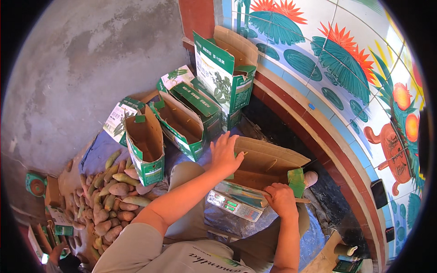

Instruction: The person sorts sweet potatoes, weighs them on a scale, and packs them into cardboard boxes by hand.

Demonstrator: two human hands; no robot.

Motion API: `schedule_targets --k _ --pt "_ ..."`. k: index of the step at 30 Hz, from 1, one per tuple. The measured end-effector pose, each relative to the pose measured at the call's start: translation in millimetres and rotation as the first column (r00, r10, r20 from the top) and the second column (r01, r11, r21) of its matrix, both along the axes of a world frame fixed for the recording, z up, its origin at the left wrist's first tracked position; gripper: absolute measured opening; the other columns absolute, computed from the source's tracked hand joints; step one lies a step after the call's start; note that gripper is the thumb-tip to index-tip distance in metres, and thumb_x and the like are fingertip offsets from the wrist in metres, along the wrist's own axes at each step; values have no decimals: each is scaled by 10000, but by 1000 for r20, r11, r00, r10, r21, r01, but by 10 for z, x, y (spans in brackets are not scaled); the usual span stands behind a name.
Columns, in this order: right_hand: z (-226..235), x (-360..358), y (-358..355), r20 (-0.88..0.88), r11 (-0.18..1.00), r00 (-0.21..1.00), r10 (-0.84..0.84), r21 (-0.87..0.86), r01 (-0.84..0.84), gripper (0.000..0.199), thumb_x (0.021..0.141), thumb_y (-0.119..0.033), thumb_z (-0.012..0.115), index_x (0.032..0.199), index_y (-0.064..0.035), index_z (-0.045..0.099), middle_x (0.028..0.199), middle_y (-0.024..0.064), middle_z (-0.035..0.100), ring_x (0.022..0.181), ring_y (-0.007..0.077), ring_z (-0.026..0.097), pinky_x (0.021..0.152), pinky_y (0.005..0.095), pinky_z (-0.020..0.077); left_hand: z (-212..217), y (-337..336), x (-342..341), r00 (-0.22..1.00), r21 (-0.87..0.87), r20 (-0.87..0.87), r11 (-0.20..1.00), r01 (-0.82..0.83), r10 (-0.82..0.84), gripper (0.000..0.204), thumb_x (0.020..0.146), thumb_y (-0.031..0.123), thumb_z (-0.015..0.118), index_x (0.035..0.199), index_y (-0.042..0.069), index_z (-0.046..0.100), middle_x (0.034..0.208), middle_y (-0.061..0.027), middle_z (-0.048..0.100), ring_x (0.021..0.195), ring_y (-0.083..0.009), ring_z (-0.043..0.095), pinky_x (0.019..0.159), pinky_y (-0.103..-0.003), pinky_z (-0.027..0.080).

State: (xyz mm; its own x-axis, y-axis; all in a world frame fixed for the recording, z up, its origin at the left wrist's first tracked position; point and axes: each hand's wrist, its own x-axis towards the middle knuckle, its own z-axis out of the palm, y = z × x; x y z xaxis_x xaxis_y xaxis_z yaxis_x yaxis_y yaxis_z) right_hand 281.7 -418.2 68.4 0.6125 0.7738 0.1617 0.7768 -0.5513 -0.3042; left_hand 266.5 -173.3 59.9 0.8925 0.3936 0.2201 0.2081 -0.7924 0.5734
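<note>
A tall cardboard box (257, 175), brown inside with green end flaps, stands with its top open between my knees. My right hand (281, 200) has its fingers curled over the near rim of this box, toward its right end. My left hand (225, 155) is at the box's left end, fingers stretched out and apart, overlapping the far flap's corner; whether it touches the cardboard I cannot tell. Just below the box's near side is a scale (234, 206) with a lit green display, partly covered by the box.
Several green-and-white boxes stand to the far left, including an open one (145, 141) and a taller one (225, 75). A pile of brown and greenish root vegetables (109, 200) lies at left. A tiled ledge (318, 150) curves along the right. At lower left shows another person's hand (57, 252).
</note>
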Motion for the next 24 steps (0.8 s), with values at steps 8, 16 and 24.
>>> schedule_targets --k 8,16,24 --pt "34 -14 -39 6 999 999 -40 3 40 121 680 -143 727 756 -92 647 713 72 578 746 278 593 688 397 472 47 -33 -23 1000 -2 -1 1000 2 -2 592 774 260 665 1304 108 449 1415 -191 339 1310 -375 297 1075 -584 180" --pt "25 -14 34 22 999 1000 -21 -35 21 168 647 -107 741 790 -82 657 747 84 603 773 288 602 703 397 477 16 -51 -26 998 -85 6 994 -67 68 588 782 273 664 1310 138 444 1450 -208 288 1371 -402 210 1084 -579 171" --pt "-74 24 17 -35 997 997 -67 -43 66 162 653 -79 709 798 -75 636 746 108 590 755 317 593 677 417 471 471 160 -367 910 -165 414 983 84 -8 489 804 146 635 1270 102 490 1429 -189 333 1351 -376 274 1093 -449 254"
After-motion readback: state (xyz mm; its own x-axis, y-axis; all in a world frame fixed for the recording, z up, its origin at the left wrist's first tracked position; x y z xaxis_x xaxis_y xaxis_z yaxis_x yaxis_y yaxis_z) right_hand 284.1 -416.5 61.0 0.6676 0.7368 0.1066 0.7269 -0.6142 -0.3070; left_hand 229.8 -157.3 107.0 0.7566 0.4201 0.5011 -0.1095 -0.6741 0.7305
